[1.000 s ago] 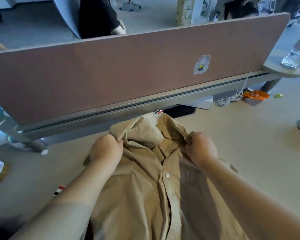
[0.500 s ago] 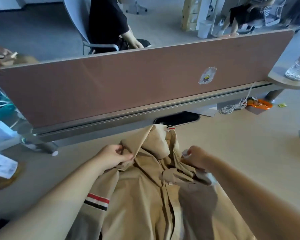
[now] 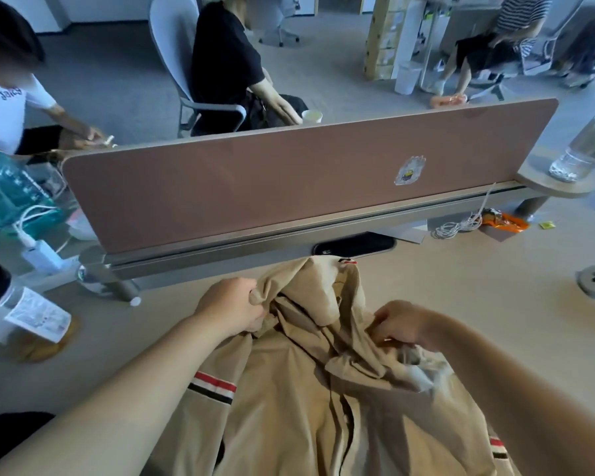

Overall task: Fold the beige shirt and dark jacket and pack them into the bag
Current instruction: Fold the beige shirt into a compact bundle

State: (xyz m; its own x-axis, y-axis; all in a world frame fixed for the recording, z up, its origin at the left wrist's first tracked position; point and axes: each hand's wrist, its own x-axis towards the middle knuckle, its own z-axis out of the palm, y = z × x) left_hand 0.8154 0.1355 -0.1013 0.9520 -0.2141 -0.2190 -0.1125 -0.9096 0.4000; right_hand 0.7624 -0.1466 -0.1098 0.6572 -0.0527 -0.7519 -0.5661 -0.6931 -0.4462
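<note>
The left hand (image 3: 232, 310) has its fingers curled tight round a bunch of cloth at one shoulder of the beige shirt (image 3: 289, 407). The right hand (image 3: 401, 326) pinches the opposite shoulder between thumb and curled fingers. The shirt lies front-up on the desk (image 3: 461, 297), with its body spread beneath both forearms toward the near edge. Its collar is rumpled and raised between and just beyond the two hands. The cloth appears light, soft and limp, and will likely sag and crease wherever unsupported. The shoulder points are therefore the sound places to hold, both kept level. Beyond the collar stands the desk divider (image 3: 255, 194). Neither the dark jacket nor the bag is in view.
</note>
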